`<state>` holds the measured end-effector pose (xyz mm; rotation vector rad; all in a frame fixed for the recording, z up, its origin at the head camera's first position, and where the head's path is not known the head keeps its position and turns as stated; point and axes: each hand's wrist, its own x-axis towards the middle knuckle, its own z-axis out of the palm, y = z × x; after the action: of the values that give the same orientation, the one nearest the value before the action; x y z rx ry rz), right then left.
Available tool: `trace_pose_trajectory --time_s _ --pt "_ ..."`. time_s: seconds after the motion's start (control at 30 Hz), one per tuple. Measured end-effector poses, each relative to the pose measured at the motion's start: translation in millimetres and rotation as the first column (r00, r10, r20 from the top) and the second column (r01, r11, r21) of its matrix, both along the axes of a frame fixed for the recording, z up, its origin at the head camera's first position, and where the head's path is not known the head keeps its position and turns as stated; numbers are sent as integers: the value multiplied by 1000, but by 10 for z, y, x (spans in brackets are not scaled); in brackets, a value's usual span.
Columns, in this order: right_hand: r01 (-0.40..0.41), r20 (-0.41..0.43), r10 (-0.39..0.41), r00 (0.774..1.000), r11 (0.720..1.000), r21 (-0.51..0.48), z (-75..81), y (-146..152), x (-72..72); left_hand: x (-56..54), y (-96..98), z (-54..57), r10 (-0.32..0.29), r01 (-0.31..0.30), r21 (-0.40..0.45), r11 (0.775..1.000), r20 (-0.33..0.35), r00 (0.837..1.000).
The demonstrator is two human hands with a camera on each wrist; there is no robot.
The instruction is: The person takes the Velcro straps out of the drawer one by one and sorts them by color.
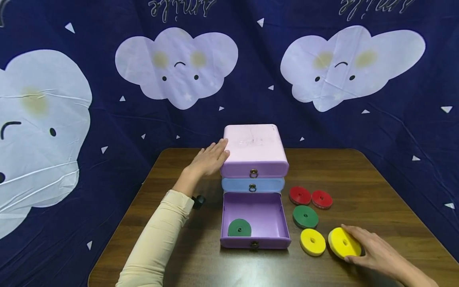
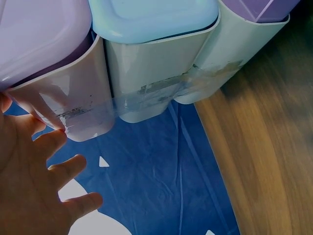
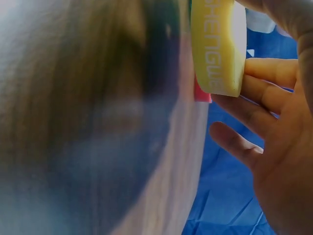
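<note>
A small drawer unit [image 1: 255, 145] with a pink top stands on the table. My left hand [image 1: 209, 158] rests against its upper left side with the fingers extended. The bottom purple drawer [image 1: 267, 211] is pulled out and holds a green ribbon roll [image 1: 236, 227]. At the right, my right hand [image 1: 376, 252] grips a yellow ribbon roll [image 1: 338, 239] between thumb and fingers; the roll is slightly tilted. White lettering runs along its side in the right wrist view. Beside it lies another yellow ribbon roll [image 1: 312, 246].
A second green roll [image 1: 305, 221] and two red rolls, one near the unit [image 1: 299, 195] and one farther right [image 1: 322, 199], lie right of the drawers. The blue middle drawer [image 1: 233, 185] and purple top drawer [image 1: 234, 170] are closed. A dark blue cloud-print cloth [image 1: 251, 111] hangs behind the table.
</note>
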<state>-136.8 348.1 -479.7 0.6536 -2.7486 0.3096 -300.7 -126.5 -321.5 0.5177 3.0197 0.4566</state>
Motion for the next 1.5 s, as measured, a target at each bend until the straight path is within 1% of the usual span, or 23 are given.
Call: trace_pose_trajectory --time_s 0.17,0.23,0.37,0.63,0.8,0.9,1.0,1.1,1.17,1.23,1.3,1.33,1.4,1.5 --pt "1 79 -1 997 1000 -3 -73 18 -8 4 -3 -8 0 0 9 1000 6 1000" --pt "8 121 -7 993 1000 -4 -88 18 0 5 -1 -16 0 0 11 1000 9 1000" --pt "10 174 -10 985 1000 4 -102 14 6 10 0 -24 2 -2 13 1000 11 1000" --pt "32 219 -30 975 999 -6 -103 -13 -30 4 2 -9 8 -8 11 1000 -1 1000" --pt "24 239 -28 971 1000 20 -102 -15 -57 2 -9 -8 11 -11 14 1000 -4 1000" --pt "20 267 -31 963 999 43 -71 -19 -62 2 -13 -9 8 -8 18 1000 -6 1000" --pt "14 276 -14 961 1000 1 4 -44 -61 0 -13 -10 3 -3 20 1000 -4 1000" --pt "5 253 12 967 998 -67 137 -101 -73 -1 -12 -13 2 -1 15 1000 -5 1000" --pt "-3 208 23 978 995 -96 241 -169 -82 -4 -12 -16 2 -2 15 1000 -5 1000" --pt "-25 128 38 991 995 -96 333 -253 -94 -8 -11 -19 2 -2 15 1000 -8 1000" --pt "-53 54 58 997 994 -91 420 -359 -114 -8 -11 -18 4 -4 15 1000 -6 1000" --pt "-70 22 72 997 994 -87 462 -422 -125 -10 -11 -19 5 -5 15 1000 -6 1000" --pt "-100 -15 99 995 992 -78 551 -568 -154 -13 -10 -20 6 -6 13 1000 -6 1000" --pt "-175 -27 173 985 981 -87 669 -814 -220 -15 -6 -16 9 -8 9 1000 -7 1000"
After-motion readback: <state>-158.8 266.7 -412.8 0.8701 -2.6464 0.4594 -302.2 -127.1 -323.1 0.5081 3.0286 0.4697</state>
